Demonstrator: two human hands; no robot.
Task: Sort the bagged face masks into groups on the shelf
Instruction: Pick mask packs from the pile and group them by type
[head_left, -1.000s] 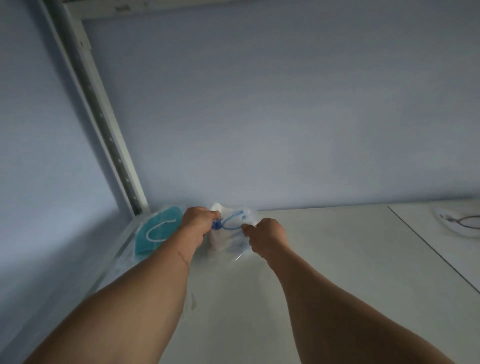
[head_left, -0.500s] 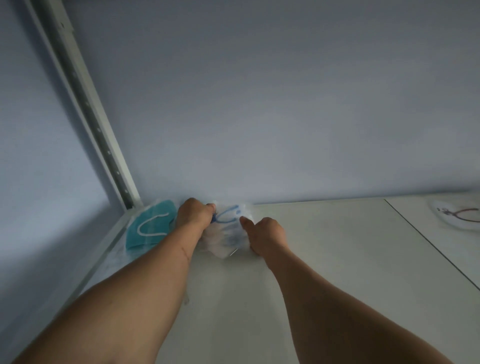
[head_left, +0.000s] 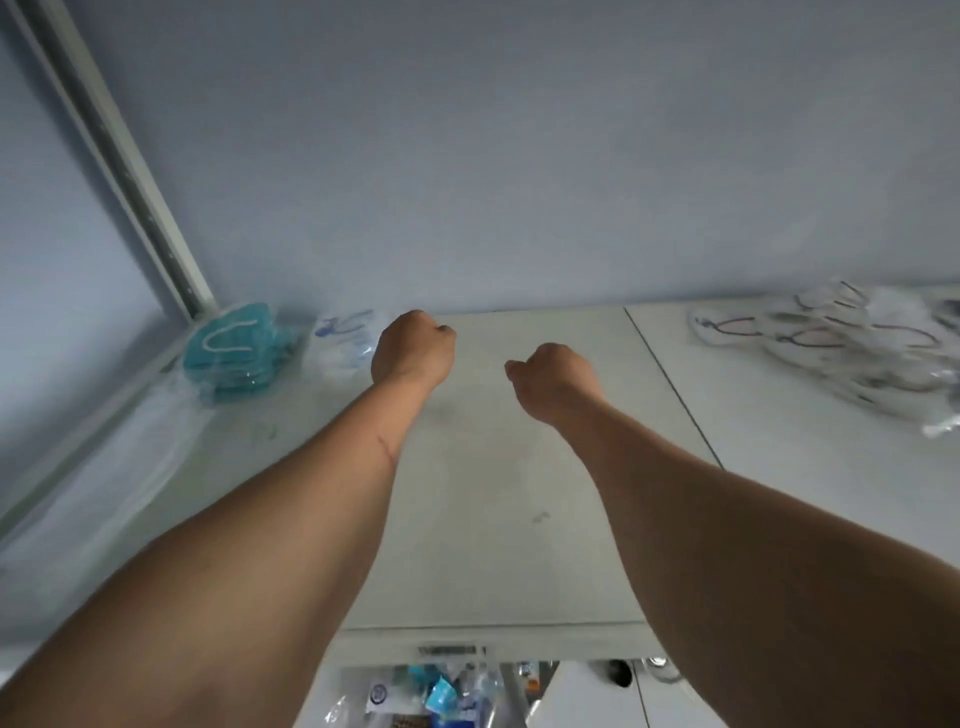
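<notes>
A clear bag with a white mask and blue loops (head_left: 343, 343) lies on the white shelf (head_left: 493, 467) at the back left, next to a stack of bagged teal masks (head_left: 234, 351) in the corner. My left hand (head_left: 413, 348) hovers just right of the white mask bag, fingers curled, holding nothing. My right hand (head_left: 550, 371) is further right over bare shelf, also curled and empty. A pile of bagged white masks with dark loops (head_left: 841, 353) lies at the back right.
A metal upright (head_left: 130, 171) stands at the left corner against the grey wall. A seam (head_left: 670, 384) divides the shelf boards. Below the front edge (head_left: 493, 631), a lower level holds several packaged items (head_left: 441, 696).
Both hands have let go of the white mask bag, which now lies beside the teal stack. The hands have drawn back and to the right. The view has shifted, showing the right pile.
</notes>
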